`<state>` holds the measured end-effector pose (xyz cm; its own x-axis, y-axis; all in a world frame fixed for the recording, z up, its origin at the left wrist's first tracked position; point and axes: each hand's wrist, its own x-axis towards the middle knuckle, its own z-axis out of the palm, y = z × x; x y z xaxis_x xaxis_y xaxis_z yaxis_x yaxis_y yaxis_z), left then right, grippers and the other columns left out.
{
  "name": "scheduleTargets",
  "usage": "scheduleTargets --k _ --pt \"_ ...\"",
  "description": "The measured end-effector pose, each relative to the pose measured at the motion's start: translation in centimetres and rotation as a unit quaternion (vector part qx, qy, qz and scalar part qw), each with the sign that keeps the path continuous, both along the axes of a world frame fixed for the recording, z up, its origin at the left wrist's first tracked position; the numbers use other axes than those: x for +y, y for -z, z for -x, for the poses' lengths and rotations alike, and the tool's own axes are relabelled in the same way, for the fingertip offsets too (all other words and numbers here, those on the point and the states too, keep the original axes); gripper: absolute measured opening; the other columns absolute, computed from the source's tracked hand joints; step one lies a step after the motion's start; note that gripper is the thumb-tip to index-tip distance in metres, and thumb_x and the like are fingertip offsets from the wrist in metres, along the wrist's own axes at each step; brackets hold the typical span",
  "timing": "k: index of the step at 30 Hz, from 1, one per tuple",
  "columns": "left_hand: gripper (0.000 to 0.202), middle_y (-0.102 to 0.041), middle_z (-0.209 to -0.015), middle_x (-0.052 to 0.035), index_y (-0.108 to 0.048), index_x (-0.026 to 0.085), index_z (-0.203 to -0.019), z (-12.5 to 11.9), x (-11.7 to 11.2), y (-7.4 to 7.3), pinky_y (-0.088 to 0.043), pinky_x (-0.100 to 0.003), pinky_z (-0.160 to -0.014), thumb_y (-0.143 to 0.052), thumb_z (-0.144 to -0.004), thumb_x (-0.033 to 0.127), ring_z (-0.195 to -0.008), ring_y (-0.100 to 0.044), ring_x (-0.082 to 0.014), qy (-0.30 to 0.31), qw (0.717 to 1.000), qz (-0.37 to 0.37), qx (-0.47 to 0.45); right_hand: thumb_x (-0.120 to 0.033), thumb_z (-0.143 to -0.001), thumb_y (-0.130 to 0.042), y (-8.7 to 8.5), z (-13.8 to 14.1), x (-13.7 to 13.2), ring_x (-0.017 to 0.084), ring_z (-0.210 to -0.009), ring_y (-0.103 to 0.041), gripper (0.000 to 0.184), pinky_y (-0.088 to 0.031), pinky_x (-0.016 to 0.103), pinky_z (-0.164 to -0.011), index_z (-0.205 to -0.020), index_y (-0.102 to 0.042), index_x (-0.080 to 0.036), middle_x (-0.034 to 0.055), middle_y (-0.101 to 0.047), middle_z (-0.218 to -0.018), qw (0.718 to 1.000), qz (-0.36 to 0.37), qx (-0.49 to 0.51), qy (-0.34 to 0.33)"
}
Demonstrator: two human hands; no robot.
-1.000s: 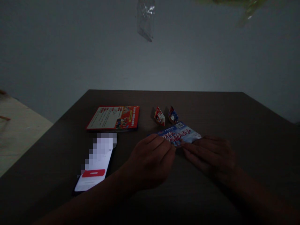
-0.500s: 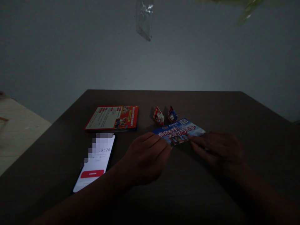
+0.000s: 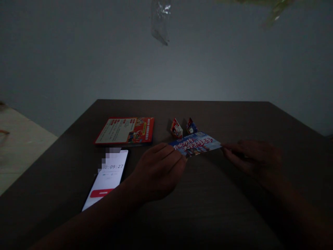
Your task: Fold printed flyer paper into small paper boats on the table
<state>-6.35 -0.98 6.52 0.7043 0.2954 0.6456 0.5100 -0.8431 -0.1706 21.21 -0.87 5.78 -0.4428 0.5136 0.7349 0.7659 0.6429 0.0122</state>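
Leaflet (image 3: 200,144) slants over worktop (image 3: 208,208), just in front of two folded papers (image 3: 177,130). We pinch its left end in closed fingers of left hand (image 3: 161,172); right hand (image 3: 253,158) meets right corner, whether gripping we cannot tell. Phone (image 3: 114,175) lies near red booklet (image 3: 122,131).

The dark brown, wood-grained table (image 3: 234,116) carried a rectangular red-and-cream printed leaflet (image 3: 125,132), a slim dark phone (image 3: 111,177) with a lit screen, a small red-and-white folded paper (image 3: 177,129) and a small dark-blue folded paper (image 3: 191,127).
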Motion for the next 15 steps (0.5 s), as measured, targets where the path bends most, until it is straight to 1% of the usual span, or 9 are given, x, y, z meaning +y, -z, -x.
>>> scheduleTargets --k 2,5,8,10,12,14,15 --pt "0.01 -0.065 -0.076 -0.0042 -0.063 0.012 -0.083 0.0 0.0 0.0 -0.051 -0.031 -0.068 -0.053 -0.086 0.012 -0.075 -0.058 -0.0157 -0.002 1.0 0.005 0.004 -0.018 -0.079 -0.066 0.1 -0.1 0.1 0.009 -0.044 -0.054 0.011 -0.039 0.022 -0.04 -0.087 -0.07 -0.023 -0.0016 -0.061 -0.056 1.0 0.008 0.021 -0.004" --pt "0.012 -0.066 -0.075 -0.0047 -0.064 0.011 -0.086 0.0 0.0 -0.2 -0.05 -0.031 -0.066 -0.052 -0.087 0.012 -0.073 -0.058 -0.0158 0.001 1.0 0.02 0.015 -0.017 -0.076 -0.068 0.3 -0.1 0.1 0.013 -0.055 -0.059 0.015 -0.044 0.023 -0.042 -0.09 -0.07 -0.024 0.0019 -0.064 -0.07 0.997 0.028 0.068 -0.01" --pt "0.016 -0.065 -0.073 -0.0051 -0.063 0.011 -0.081 0.1 0.1 -0.3 -0.049 -0.03 -0.063 -0.049 -0.088 0.014 -0.069 -0.058 -0.0154 0.005 0.999 0.033 0.006 -0.018 -0.074 -0.07 0.5 -0.1 0.2 0.017 -0.065 -0.061 0.014 -0.049 0.028 -0.051 -0.087 -0.069 -0.025 0.0036 -0.064 -0.078 0.994 0.033 0.108 -0.005" --pt "0.016 -0.064 -0.071 -0.0046 -0.062 0.012 -0.079 0.3 0.2 -0.3 -0.048 -0.029 -0.06 -0.049 -0.088 0.015 -0.066 -0.058 -0.0147 0.005 0.999 0.037 -0.003 -0.019 -0.075 -0.07 0.8 -0.2 0.4 0.019 -0.073 -0.063 0.012 -0.052 0.032 -0.059 -0.085 -0.069 -0.025 0.0042 -0.065 -0.084 0.989 0.056 0.133 -0.012" --pt "0.014 -0.063 -0.067 -0.0029 -0.062 0.012 -0.081 0.4 0.3 0.0 -0.046 -0.027 -0.057 -0.049 -0.088 0.015 -0.062 -0.056 -0.0134 0.001 0.999 0.035 -0.004 -0.021 -0.076 -0.069 1.4 -0.2 0.7 0.022 -0.083 -0.065 0.013 -0.053 0.036 -0.069 -0.088 -0.067 -0.026 0.0049 -0.067 -0.092 0.978 0.101 0.178 -0.029" --pt "0.013 -0.061 -0.062 -0.0006 -0.062 0.013 -0.083 0.5 0.4 0.4 -0.044 -0.025 -0.054 -0.05 -0.088 0.016 -0.056 -0.054 -0.0116 -0.012 0.999 0.047 -0.016 -0.022 -0.076 -0.07 2.0 -0.1 0.9 0.024 -0.094 -0.064 0.021 -0.052 0.041 -0.08 -0.096 -0.066 -0.025 0.0061 -0.068 -0.098 0.951 0.161 0.259 -0.041" --pt "0.013 -0.061 -0.061 0.0005 -0.062 0.014 -0.084 0.5 0.5 0.6 -0.043 -0.024 -0.052 -0.05 -0.088 0.018 -0.053 -0.054 -0.0106 -0.021 0.997 0.066 -0.028 -0.023 -0.076 -0.071 2.4 0.0 1.0 0.024 -0.096 -0.063 0.026 -0.051 0.043 -0.084 -0.101 -0.065 -0.025 0.0062 -0.068 -0.1 0.936 0.19 0.294 -0.039"
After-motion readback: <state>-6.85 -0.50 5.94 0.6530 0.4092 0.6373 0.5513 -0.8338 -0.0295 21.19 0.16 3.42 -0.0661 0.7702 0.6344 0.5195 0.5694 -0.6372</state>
